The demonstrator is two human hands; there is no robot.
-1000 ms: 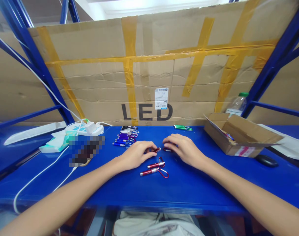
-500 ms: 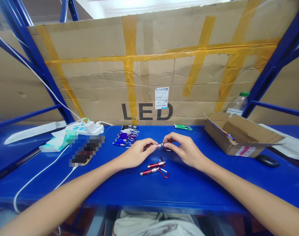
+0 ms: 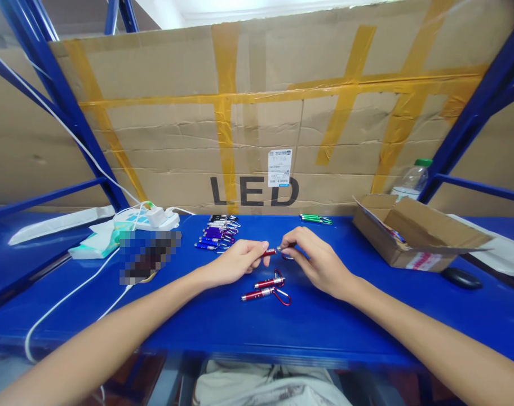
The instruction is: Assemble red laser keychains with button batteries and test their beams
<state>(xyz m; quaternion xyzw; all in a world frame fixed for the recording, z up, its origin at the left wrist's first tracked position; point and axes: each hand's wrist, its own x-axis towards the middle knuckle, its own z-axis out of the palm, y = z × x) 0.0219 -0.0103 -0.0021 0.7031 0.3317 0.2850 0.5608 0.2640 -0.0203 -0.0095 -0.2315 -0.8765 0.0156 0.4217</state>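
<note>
Head view: left hand (image 3: 235,264) and right hand (image 3: 320,260) meet above the blue counter (image 3: 324,321), each grip pinched closed on one end of a small red flashlight (image 3: 270,252) held level between them. Two more red flashlights (image 3: 265,287) with clips lie on the counter just beneath. A cluster of purple and blue flashlights (image 3: 217,232) lies back left, green ones (image 3: 315,219) by the cardboard wall, an open cardboard box (image 3: 413,237) at right.
</note>
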